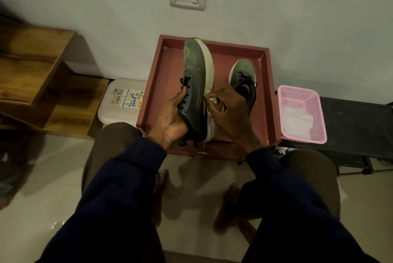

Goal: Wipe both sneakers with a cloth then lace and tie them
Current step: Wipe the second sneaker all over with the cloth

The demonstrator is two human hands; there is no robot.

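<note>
At the far left, a wooden shelf unit (36, 67) stands against the wall. Just right of it sits a white stool (121, 103) with printed stickers on its top, touching the left edge of the red worktop (168, 71), which has a raised rim on all 4 sides.

Your left hand (172, 118) is clamped on the held sneaker (196, 75): the fingers curl over the laced side and the palm supports the heel end. The held sneaker is raised above the worktop and turned on its side, with the toe pointing toward the wall and the white sole edge facing right. The black laces hang loose near your fingers.

Your right hand (229, 114) pinches a small white cloth (212, 101) and presses it against the sole edge, near the middle of the shoe. The 2 hands are close together, with only the shoe between them.

The other sneaker (242, 75) stands upright on the right half of the worktop, toe toward the wall; your right hand hides its heel.

Further right, a pink basket (299, 89) rests on a black bench (357, 126), just beside the worktop. It holds crumpled white material (296, 120).
</note>
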